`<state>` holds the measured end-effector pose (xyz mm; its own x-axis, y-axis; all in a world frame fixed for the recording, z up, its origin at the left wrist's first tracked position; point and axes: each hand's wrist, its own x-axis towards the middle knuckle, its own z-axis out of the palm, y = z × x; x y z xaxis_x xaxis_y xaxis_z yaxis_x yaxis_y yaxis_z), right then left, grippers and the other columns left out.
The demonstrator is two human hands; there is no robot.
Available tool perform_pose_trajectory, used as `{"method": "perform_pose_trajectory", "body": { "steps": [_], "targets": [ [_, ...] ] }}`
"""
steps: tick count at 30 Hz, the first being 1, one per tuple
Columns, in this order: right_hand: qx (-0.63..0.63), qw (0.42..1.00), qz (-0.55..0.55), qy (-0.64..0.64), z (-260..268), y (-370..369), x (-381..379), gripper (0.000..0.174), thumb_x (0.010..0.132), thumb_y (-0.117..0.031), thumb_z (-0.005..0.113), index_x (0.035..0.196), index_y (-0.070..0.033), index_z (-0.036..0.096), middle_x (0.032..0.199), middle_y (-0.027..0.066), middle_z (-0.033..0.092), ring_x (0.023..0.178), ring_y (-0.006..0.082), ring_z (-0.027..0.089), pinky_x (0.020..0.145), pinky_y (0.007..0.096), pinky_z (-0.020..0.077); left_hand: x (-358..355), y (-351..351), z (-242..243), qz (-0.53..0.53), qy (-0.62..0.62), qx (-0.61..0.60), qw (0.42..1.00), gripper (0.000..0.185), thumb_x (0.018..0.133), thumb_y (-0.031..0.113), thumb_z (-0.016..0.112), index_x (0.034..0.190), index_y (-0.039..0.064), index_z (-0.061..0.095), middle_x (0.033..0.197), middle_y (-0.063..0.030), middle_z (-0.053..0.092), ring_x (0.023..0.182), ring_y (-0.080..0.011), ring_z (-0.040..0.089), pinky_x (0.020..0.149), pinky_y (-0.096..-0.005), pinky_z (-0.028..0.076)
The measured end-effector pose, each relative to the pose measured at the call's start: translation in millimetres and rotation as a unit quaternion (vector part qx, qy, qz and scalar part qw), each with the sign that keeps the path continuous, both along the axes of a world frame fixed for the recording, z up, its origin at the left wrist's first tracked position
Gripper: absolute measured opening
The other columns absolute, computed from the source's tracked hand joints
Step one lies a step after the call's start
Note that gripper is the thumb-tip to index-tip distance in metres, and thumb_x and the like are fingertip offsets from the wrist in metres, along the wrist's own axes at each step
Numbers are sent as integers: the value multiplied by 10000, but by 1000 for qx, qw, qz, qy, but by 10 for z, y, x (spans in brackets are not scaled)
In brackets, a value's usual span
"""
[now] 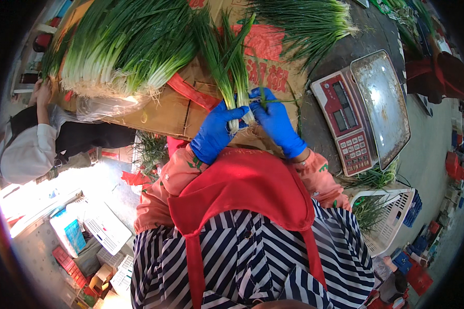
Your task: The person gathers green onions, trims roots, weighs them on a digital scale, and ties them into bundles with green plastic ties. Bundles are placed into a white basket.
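Observation:
In front of my apron, my left hand [219,129], in a blue glove, grips a small bunch of scallions [229,81]. Their green tops point away from me, and the white root ends stick out past my thumb. Close beside those roots is my right hand [272,117], also blue-gloved, its fingers curled and slightly blurred. A thin green scallion leaf [280,101] extends from its fingertips. Under both hands lies a flattened cardboard sheet [205,125] with red print.
A big heap of scallions [112,50] covers the far left, with another pile [313,27] at the far right. A red-and-white weighing scale [342,112] with a metal pan stands right. Below it is a white plastic crate [394,220]. Another person's hand [43,92] touches the left edge.

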<state>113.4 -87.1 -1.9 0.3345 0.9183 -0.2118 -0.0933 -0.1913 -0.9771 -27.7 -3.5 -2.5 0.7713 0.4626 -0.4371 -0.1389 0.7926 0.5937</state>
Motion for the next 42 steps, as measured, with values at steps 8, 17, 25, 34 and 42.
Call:
{"method": "perform_pose_trajectory", "body": {
  "steps": [8, 17, 25, 34, 42],
  "targets": [
    [35, 994, 81, 64, 180, -119, 90, 118, 871, -84, 494, 929, -4, 559, 832, 72, 571, 682, 167, 534, 619, 279, 436, -76, 21, -44, -20, 31, 203, 978, 471, 801, -17, 527, 1258, 16, 416, 1108, -107, 559, 985, -193, 578, 841, -309, 484],
    [54, 977, -16, 208, 624, 88, 98, 122, 866, -140, 496, 923, -33, 516, 726, 38, 519, 590, 110, 467, 524, 240, 380, 19, 34, 138, 15, 34, 156, 987, 437, 796, -24, 570, 1214, 35, 456, 1051, -75, 567, 946, -166, 575, 801, -269, 476],
    [261, 869, -417, -53, 1263, -2734, 1869, 400, 838, -136, 534, 1205, 11, 472, 1101, 131, 567, 831, 198, 561, 704, 299, 456, -64, 128, -127, 64, -34, -168, 983, 506, 813, 14, 535, 1298, 95, 419, 1239, -113, 473, 1091, -284, 529, 873, -380, 467],
    [-833, 313, -158, -427, 855, -5509, 1501, 236, 884, -164, 498, 1030, -16, 612, 989, 138, 626, 836, 227, 603, 720, 332, 457, 7, 135, -92, 47, -68, -62, 995, 649, 732, -46, 506, 1353, 61, 350, 1246, -104, 464, 1095, -294, 520, 919, -384, 426],
    [-30, 876, -314, -365, 1016, -1919, 1373, 216, 876, -61, 531, 1068, -5, 612, 968, 21, 621, 853, 88, 552, 757, 214, 429, 23, 137, 72, 19, -77, -35, 996, 698, 701, -46, 505, 1369, 33, 319, 1267, -111, 465, 1067, -277, 535, 899, -356, 429]
  ]
}}
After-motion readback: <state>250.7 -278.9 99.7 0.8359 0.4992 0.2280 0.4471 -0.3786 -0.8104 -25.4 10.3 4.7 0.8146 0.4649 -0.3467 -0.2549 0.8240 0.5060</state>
